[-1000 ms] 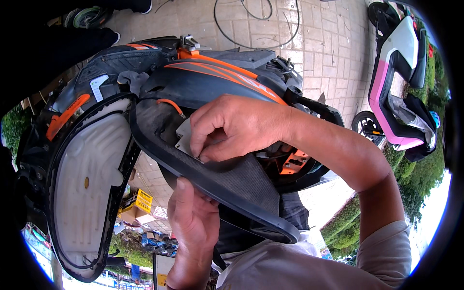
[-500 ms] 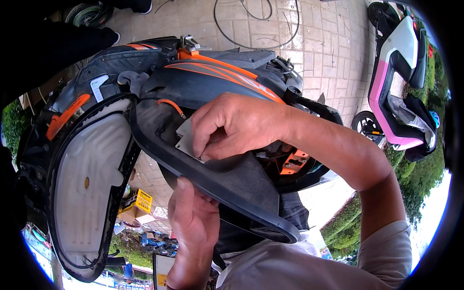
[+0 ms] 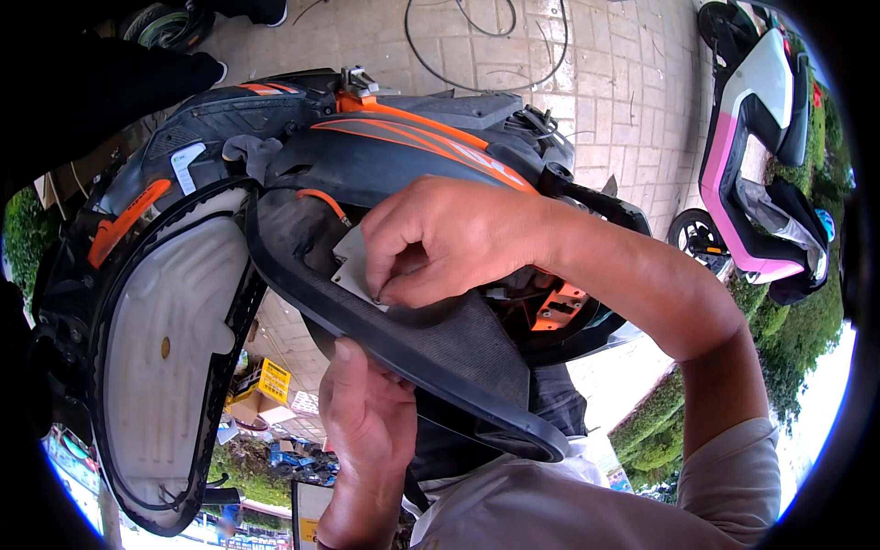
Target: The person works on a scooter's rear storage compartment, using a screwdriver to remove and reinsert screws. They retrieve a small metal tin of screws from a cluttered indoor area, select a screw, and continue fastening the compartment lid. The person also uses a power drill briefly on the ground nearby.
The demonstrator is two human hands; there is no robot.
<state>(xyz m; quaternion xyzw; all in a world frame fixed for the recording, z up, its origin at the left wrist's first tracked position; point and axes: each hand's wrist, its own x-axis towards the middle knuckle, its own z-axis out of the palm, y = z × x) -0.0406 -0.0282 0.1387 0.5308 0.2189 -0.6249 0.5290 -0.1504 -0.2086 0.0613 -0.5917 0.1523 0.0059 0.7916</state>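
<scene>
A black under-seat storage bucket (image 3: 458, 353) with a raised rim sits tilted in an orange and dark grey scooter (image 3: 362, 174). My left hand (image 3: 367, 417) grips the near rim, thumb up against its outer side and fingers curled beneath, partly hidden. Inside the bucket, my right hand (image 3: 449, 243) is closed in a pinch at the edge of a light grey plate (image 3: 349, 268). Whatever lies between those fingertips is too small or hidden to name. An orange cable (image 3: 326, 203) runs down beside the plate. The scooter's seat (image 3: 160, 339) is flipped open at the left, pale underside showing.
An orange bracket (image 3: 557, 307) shows in the scooter's body right of the bucket. A yellow box (image 3: 266, 385) lies on the ground below. A black cable (image 3: 566, 46) loops over the paving, and a pink and white scooter (image 3: 733, 156) stands far right. Another person's dark-clothed leg (image 3: 137, 87) is at upper left.
My right fingertips have shifted very slightly at the plate's edge. The left hand and the bucket look the same.
</scene>
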